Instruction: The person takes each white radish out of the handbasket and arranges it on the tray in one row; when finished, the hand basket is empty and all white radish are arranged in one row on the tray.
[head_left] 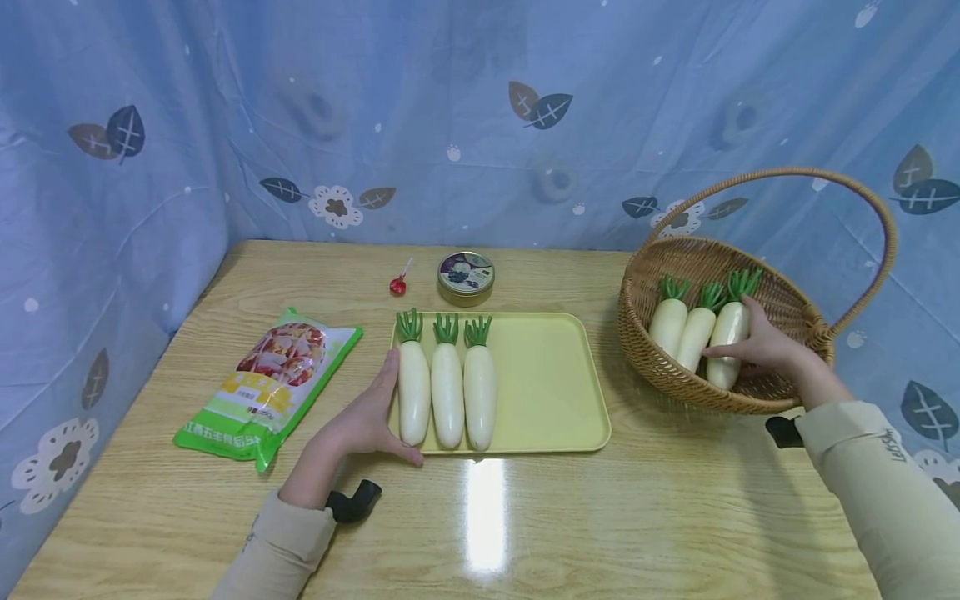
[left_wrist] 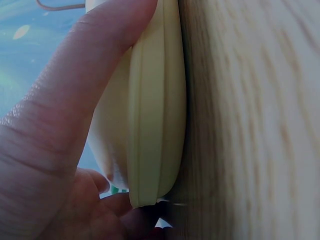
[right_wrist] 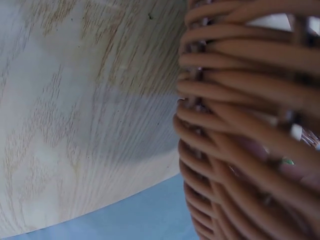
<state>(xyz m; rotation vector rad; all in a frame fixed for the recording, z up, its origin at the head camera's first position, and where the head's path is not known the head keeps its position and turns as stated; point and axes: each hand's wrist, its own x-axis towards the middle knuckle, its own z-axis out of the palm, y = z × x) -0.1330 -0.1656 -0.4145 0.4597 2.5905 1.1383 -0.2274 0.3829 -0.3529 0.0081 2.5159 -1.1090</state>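
Three white radishes (head_left: 447, 392) with green tops lie side by side on the left part of a yellow tray (head_left: 543, 383). My left hand (head_left: 367, 417) holds the tray at its near left corner, thumb along the front rim and fingers at the left side. In the left wrist view, the thumb (left_wrist: 75, 75) lies against the tray's rim (left_wrist: 150, 115). Over at the right, my right hand (head_left: 765, 340) grips the rightmost white radish (head_left: 729, 333) in the wicker basket (head_left: 675, 375). Two more radishes (head_left: 686, 329) rest beside it. The basket's weave hides this hand in the right wrist view.
A green-edged food bag (head_left: 273, 383) lies left of the tray. Behind the tray are a round tin (head_left: 466, 279) and a red lollipop (head_left: 398, 286). The basket's tall handle (head_left: 795, 172) arches above its opening. A blue curtain (head_left: 450, 125) hangs behind the wooden table (head_left: 570, 525).
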